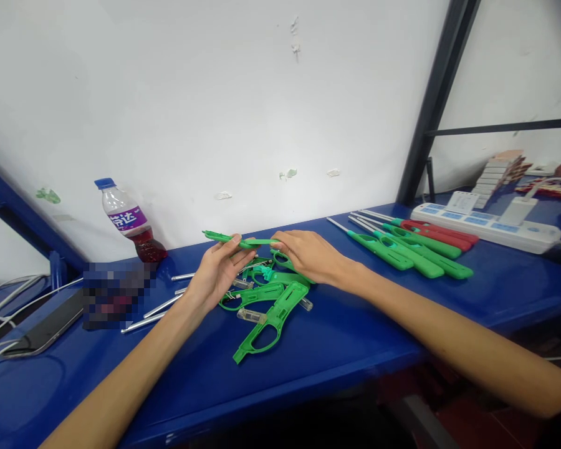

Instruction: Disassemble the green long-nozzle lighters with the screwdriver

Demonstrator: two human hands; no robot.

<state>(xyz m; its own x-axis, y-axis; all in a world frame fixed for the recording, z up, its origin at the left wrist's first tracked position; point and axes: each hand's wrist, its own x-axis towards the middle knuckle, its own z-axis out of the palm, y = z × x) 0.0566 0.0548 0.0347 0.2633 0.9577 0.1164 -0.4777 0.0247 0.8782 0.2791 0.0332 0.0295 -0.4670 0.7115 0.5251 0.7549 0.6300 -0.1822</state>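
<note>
A green plastic lighter casing half (257,242) is raised above the table between my two hands. My left hand (219,268) pinches it near the middle, thumb on top. The fingers of my right hand (303,252) close on its right end. Below them lie several loose green casing halves (285,308), some with open finger loops. Clear fuel tanks (251,316) lie among these. Several metal tubes (152,313) rest beside my left wrist, partly hidden by the forearm.
Lighters with green (409,252) and red (442,232) handles lie in a row at the right, before a white power strip (486,227). A drink bottle (131,221) and a phone (47,327) with cables are at the left. The blue table (346,349) meets a white wall.
</note>
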